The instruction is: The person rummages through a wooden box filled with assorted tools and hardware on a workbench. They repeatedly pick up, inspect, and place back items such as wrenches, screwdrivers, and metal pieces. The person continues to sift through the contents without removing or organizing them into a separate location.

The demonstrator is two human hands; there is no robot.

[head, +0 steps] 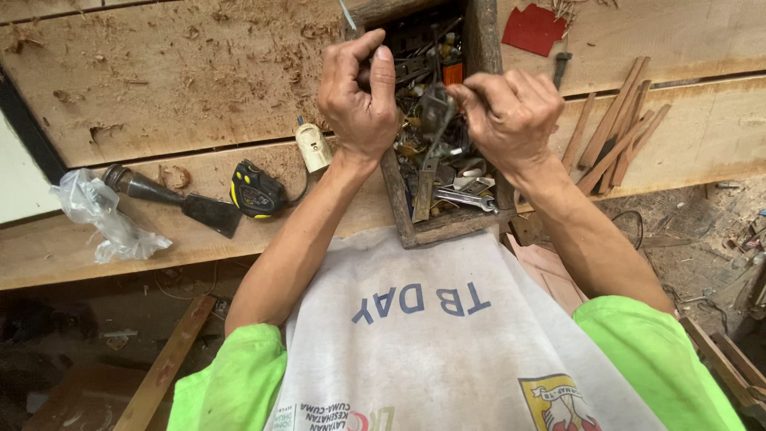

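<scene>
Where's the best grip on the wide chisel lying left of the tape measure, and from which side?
Grip the chisel by its round dark handle, at its upper-left end. Come from above: it lies flat on the wooden bench, with the broad blade pointing right toward the tape measure and the plastic bag against the handle's left.

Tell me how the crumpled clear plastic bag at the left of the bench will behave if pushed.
The clear plastic bag looks thin and crumpled, so it is probably floppy and would bunch up rather than slide whole. It seems very light and may drift or snag on the rough plank. Its end lies against the dark-handled chisel, which might hold it back.
</scene>
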